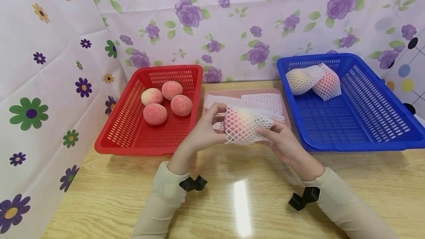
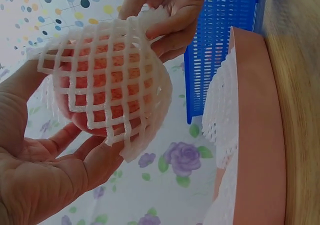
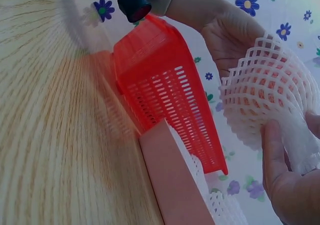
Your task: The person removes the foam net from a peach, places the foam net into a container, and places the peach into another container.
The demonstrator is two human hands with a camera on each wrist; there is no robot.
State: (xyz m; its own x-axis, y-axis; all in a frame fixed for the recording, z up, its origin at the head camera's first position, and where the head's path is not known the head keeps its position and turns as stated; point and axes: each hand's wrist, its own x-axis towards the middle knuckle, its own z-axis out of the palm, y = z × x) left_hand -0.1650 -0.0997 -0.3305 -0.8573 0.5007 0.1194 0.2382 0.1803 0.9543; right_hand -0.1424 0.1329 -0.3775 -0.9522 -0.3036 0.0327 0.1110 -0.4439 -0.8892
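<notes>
Mid-scene, above the near part of the shallow pink tray (image 1: 245, 92), both hands hold a round, pink-red and pale-yellow, peach-like fruit (image 1: 236, 119) inside a white foam mesh sleeve (image 1: 265, 121). Left hand (image 1: 206, 130) is spread wide at the sleeve's left end, digits above and below cupping fruit and mesh, probably to steady the fruit and keep that rim stretched. Right hand (image 1: 283, 140) has a narrow pinch on the gathered right end, thumb on the near side, likely keeping the mesh drawn over. Flat white mesh sleeves (image 1: 262, 101) lie in the tray, seemingly there for easy reach between the baskets. Red plastic basket (image 1: 142, 151) on the left holds four bare pinkish fruits (image 1: 155, 114); blue plastic basket (image 1: 352, 146) on the right has two netted fruits (image 1: 300, 81) at its far left, so bare and netted ones look sorted apart. Held fruit: speckled red at left, yellowish toward the top, mostly covered; mesh is stretched into open diamonds around it, bunched tight and denser at right, with a jagged left edge.
</notes>
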